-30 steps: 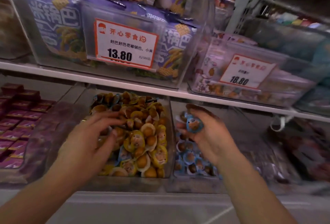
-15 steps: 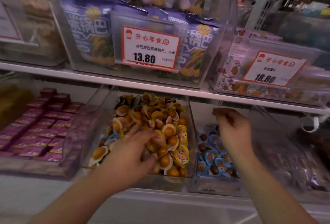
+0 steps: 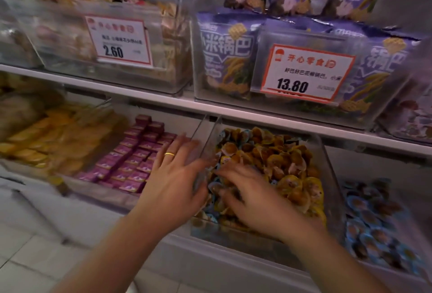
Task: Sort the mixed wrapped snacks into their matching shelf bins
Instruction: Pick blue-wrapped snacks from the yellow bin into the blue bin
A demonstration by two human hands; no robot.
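A red-bordered price card (image 3: pixel 307 73) on the clear upper-shelf bin of purple bags reads 开心零食 in red above the price 13.80 (its smaller black line is too blurred to read fully). The purple snack bags (image 3: pixel 225 56) behind it carry large white characters 小米锅巴. A second price card (image 3: pixel 118 39) on the bin to the left shows 2.60, its other print blurred.

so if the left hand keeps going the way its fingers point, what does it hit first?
Likely the clear side wall of the yellow-snack bin, just ahead of the left hand; the fingertips may already touch it. Blur leaves depth unclear.
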